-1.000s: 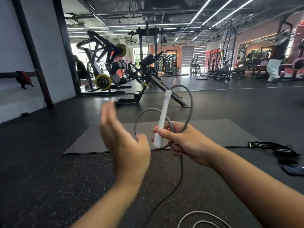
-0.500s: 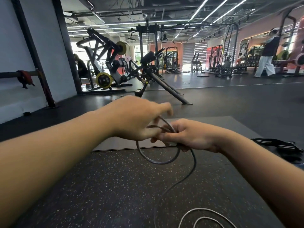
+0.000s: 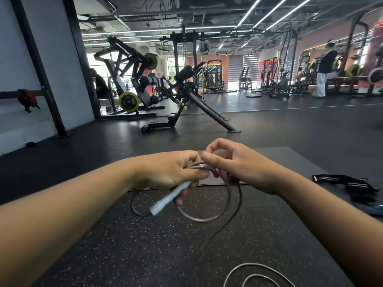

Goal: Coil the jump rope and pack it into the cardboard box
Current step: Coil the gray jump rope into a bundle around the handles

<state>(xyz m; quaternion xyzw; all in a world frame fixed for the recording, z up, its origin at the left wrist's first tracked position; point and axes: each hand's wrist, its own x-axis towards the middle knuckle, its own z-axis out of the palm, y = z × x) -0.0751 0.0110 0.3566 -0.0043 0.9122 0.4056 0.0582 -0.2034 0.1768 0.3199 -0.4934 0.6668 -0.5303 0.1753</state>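
Note:
The jump rope is a grey cord (image 3: 227, 200) with a white handle (image 3: 170, 197). My left hand (image 3: 172, 170) grips the handle and a couple of cord loops; the handle points down and left, and the loops hang below my hands. My right hand (image 3: 234, 162) pinches the cord at the top of the loops, right beside my left fingers. From the loops a strand runs down to loose rope on the floor (image 3: 255, 274) at the bottom edge. No cardboard box is in view.
I face a gym floor of black speckled rubber with a grey mat (image 3: 290, 160) beyond my hands. A black striped strap (image 3: 350, 183) lies at the right. Weight machines (image 3: 182, 94) stand ahead, and a person (image 3: 323, 73) stands far right.
The handle stood upright in my right hand a second ago. My left hand has reached in and taken the handle and loops, which now hang lower. My right hand now pinches the cord.

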